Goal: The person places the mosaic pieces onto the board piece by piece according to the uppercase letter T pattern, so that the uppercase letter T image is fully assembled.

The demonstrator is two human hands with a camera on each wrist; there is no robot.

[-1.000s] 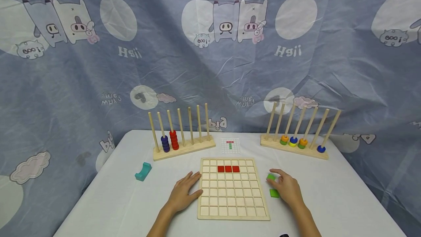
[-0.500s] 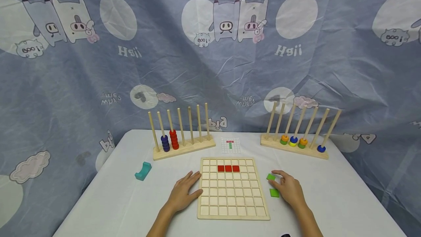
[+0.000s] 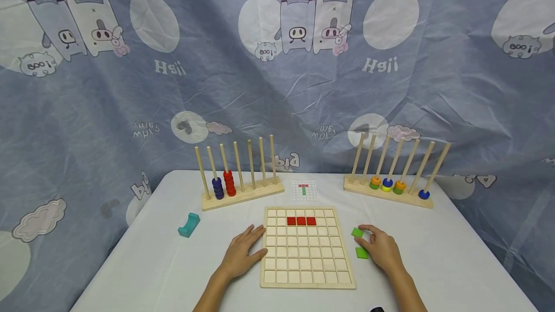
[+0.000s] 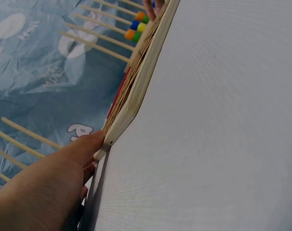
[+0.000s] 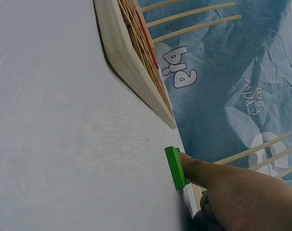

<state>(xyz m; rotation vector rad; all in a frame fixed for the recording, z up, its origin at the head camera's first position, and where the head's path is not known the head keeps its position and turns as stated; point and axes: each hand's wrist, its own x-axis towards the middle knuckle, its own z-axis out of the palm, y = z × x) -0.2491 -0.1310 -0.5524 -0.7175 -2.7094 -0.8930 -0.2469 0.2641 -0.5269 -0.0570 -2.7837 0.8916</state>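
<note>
Clerk: Clock centred on the board, 12 farthest from the person. Nearest item?

Cataloguer: One dark object [image 3: 377,309], toward 5 o'clock, cut off by the lower edge; not identifiable.

Clerk: Hands?

Cataloguer: Left hand [image 3: 243,254], at 9, fingers extended, thumb and fingertips against the board's edge. Right hand [image 3: 383,250], at 3, thumb and forefinger curved about the further green tile; whether they pinch it, cannot tell.

Clerk: Tiles and board?

Cataloguer: Nearer green tile [image 3: 362,253], at 3, on the white table [image 3: 165,273]. Wooden board [image 3: 308,259], seven by seven cells, flat. Further green tile [image 3: 356,231], between 2 and 3, beside the board. Teal piece [image 3: 189,225], concave, between 9 and 10, well apart. Red tiles [image 3: 301,221], three, side by side toward 12, second row from the far edge.

Clerk: Beyond?

Cataloguer: Right rack [image 3: 390,193], between 1 and 2, seven rods, orange, green, blue and yellow rings. Left rack [image 3: 243,194], between 10 and 11, seven rods, purple and red rings. Card [image 3: 304,190], at 12, printed grid, red-and-green T. Blue-grey curtain [image 3: 277,85], farthest, cartoon pigs.
</note>
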